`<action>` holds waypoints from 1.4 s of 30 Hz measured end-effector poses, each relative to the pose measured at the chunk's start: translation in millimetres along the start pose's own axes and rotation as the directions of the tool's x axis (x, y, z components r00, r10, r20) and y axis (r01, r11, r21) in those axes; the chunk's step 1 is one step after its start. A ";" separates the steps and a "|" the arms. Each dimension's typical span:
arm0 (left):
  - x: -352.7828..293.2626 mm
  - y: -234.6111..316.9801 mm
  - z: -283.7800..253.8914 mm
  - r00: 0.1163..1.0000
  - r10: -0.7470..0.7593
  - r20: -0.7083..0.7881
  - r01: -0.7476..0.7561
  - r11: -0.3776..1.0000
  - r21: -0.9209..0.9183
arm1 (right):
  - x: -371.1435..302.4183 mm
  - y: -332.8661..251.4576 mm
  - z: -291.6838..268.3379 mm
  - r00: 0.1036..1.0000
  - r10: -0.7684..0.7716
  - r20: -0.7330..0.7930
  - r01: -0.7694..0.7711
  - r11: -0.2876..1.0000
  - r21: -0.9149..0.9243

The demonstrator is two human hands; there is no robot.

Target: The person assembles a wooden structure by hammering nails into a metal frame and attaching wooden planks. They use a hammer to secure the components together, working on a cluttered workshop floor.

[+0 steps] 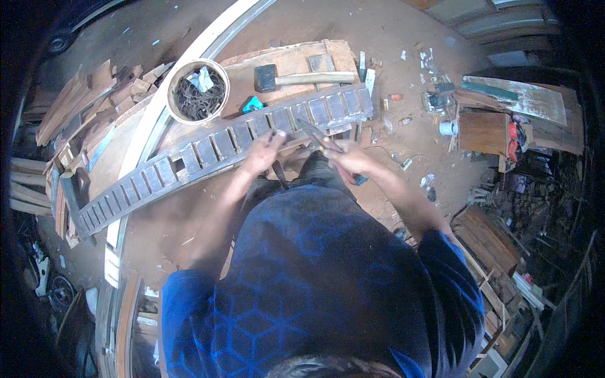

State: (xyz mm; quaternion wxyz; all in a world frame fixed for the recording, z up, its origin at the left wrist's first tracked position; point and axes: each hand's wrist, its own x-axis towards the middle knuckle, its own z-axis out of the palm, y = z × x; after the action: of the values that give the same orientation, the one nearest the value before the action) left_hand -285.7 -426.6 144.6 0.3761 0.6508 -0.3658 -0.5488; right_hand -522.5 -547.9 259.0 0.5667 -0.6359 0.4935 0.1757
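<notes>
A long dark wooden beam (217, 143) with a row of crosswise slats lies slanting in front of me, its right end farther away. At its near edge, my left hand (265, 152) has its fingers drawn together; what they hold, if anything, is too small to make out. A dark narrow object (280, 174) shows just below that hand. My right hand (348, 157) is closed around a pliers-like tool (328, 143) with slim metal jaws. Its tip lies over the slats, and a reddish handle part shows below the hand.
Beyond the beam, a mallet (266, 78) with a black head and a teal object (253, 104) lie on a wooden board (242, 74). A round bucket (173, 104) holds tangled dark strips. Wood offcuts (104, 101) are piled left; boards (482, 133) and scraps lie right.
</notes>
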 end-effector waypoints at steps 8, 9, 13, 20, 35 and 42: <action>43.4 -55.9 -51.5 0.773 0.450 -0.448 0.034 0.675 0.737 | -0.7 75.4 -87.5 0.932 0.242 0.269 -0.357 0.735 0.577; 51.6 -59.5 -51.9 0.763 0.461 -0.453 0.046 0.660 0.749 | 0.7 64.1 -94.2 0.913 0.289 0.286 -0.406 0.697 0.592; 76.2 -72.8 -39.1 0.810 0.381 -0.445 0.161 0.585 0.795 | 28.2 72.5 -127.3 0.880 0.325 0.346 -0.474 0.642 0.602; 87.0 -82.8 -34.9 0.847 0.298 -0.439 0.230 0.540 0.810 | 58.4 80.8 -157.4 0.860 0.251 0.445 -0.499 0.599 0.627; 92.8 -87.3 -34.7 0.845 0.315 -0.433 0.261 0.463 0.847 | 82.5 25.6 -15.1 0.867 0.484 0.119 -0.228 0.174 0.958; 101.2 -83.8 -32.7 0.855 0.332 -0.397 0.213 0.473 0.855 | 134.1 139.4 131.7 0.507 0.064 -0.860 0.393 0.870 0.297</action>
State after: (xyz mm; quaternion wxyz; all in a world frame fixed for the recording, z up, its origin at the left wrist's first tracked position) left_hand -234.8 -476.0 29.3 0.0910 0.8563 -0.5030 -0.0734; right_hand -533.0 -469.6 38.8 0.4000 -0.5323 0.6668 -0.3345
